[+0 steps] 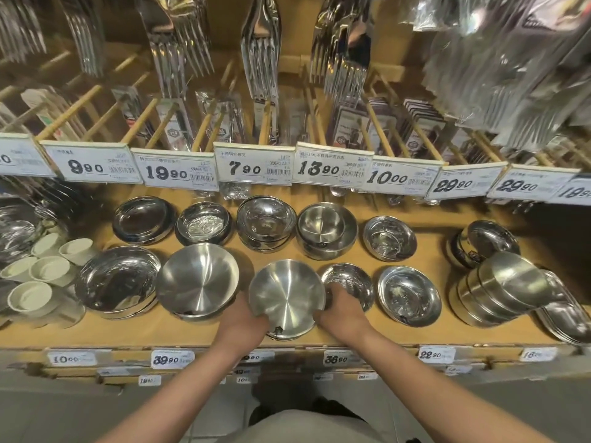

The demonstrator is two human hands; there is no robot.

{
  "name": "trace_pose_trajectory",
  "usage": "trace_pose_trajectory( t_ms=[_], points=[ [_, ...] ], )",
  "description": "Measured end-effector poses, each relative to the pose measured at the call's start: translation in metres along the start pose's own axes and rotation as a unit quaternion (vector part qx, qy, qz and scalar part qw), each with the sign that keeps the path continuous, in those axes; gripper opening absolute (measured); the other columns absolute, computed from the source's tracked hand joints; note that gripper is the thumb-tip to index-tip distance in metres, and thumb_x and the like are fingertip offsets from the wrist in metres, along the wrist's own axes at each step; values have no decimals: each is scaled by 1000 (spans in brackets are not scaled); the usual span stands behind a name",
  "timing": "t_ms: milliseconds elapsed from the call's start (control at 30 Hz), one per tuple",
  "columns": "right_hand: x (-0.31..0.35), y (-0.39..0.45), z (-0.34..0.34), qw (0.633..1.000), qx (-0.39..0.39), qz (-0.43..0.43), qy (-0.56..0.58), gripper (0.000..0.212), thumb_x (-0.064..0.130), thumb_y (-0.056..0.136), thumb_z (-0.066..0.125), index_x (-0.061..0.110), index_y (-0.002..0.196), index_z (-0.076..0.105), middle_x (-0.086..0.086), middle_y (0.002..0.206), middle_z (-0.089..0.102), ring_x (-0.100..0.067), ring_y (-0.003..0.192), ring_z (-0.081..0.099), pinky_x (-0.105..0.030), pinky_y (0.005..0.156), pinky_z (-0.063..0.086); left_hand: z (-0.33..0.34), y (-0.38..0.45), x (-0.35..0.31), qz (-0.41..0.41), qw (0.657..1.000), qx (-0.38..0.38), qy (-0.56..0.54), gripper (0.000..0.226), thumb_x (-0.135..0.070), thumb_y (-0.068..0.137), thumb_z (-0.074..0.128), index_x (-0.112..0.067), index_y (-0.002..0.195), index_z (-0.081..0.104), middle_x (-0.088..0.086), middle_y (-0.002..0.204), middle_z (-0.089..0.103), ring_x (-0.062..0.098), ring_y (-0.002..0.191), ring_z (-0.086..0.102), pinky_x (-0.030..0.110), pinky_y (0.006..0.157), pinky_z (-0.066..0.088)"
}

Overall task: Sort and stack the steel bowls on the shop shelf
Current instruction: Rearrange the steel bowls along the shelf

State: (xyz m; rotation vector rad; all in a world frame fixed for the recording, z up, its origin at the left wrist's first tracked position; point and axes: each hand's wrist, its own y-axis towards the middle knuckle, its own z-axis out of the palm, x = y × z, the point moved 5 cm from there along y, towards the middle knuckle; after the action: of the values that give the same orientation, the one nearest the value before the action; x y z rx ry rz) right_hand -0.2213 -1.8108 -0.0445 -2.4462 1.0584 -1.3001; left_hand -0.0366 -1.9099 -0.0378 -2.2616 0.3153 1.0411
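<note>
The left hand [244,318] and right hand [339,306] grip 1 brushed steel bowl [286,290] by its sides (tilted toward the camera) at the front edge of the shelf [351,334]. Risk: smooth steel may slip, striking the neighbouring small bowl [348,282].

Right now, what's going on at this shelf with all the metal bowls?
A person stands at a shop shelf laid out with rows of steel bowls. Both hands hold one brushed steel bowl at the front edge, the left hand on its left side and the right hand on its right. The bowl is tilted toward the camera and seems to sit on another beneath it. A similar brushed bowl is just to its left, and a leaning stack of bowls lies at the right.
</note>
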Motion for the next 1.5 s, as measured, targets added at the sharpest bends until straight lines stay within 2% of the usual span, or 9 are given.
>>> trace_pose_trajectory(
  t_ms=[333,500,700,867,967,1067,1233,1333,1500],
  points=[
    [11,27,-42,998,-68,6,-11,29,29,92,63,16,118,62,1,102,69,-19,91,64,-28,73,47,6,14,-8,-13,998,-11,-65,51,-15,89,62,-24,138,52,-9,115,68,14,106,62,25,80,45],
    [30,58,-81,988,-143,-33,53,18,19,95,60,12,111,64,-5,101,72,-20,80,66,-33,69,54,-2,12,-14,0,999,-33,-28,38,-19,87,65,-36,119,52,-29,90,59,-8,83,57,6,63,36],
    [54,114,-100,984,-130,-12,-122,36,33,102,48,10,127,59,-11,116,66,-30,102,63,-34,84,50,-27,6,-26,22,998,-53,-9,39,-14,88,68,-38,118,59,-28,92,67,-29,81,55,-4,68,39],
    [64,134,-86,973,-75,-26,-217,43,36,106,38,6,135,50,-19,140,54,-34,129,51,-39,105,43,-47,6,-33,-29,994,-105,10,37,-12,91,63,-30,123,59,-16,98,66,9,95,59,23,83,40],
    [59,139,-89,983,-44,6,-179,43,33,106,41,7,140,48,-16,144,52,-33,134,47,-38,109,38,-51,10,-31,-43,993,-112,2,33,-14,91,64,-35,117,58,-17,101,66,10,96,58,25,84,39],
    [48,137,-98,988,-26,48,-141,39,29,104,45,5,133,58,-17,136,60,-32,127,53,-35,102,40,-51,15,-32,-52,993,-105,-24,29,-14,92,62,-32,114,59,-17,101,67,11,94,60,28,83,44],
    [57,101,-126,975,-193,-80,74,28,21,90,70,13,116,61,-8,116,68,-30,110,64,-44,91,56,-52,34,-44,-36,994,-93,-48,20,-16,94,59,-23,112,64,-8,103,71,12,92,64,28,82,47],
    [34,76,-133,949,-141,19,280,18,8,89,73,8,106,66,-14,98,72,-22,75,73,-31,56,61,-50,44,-56,-17,995,-78,-56,17,-13,93,58,-18,108,66,0,101,72,19,92,66,36,87,53],
    [-23,25,-146,918,-142,138,343,5,0,95,62,4,96,66,-15,86,70,-10,46,67,-17,38,48,-26,53,-81,30,998,-24,-49,10,-18,91,59,-22,93,68,-4,87,73,21,88,68,43,87,57]
  ],
)
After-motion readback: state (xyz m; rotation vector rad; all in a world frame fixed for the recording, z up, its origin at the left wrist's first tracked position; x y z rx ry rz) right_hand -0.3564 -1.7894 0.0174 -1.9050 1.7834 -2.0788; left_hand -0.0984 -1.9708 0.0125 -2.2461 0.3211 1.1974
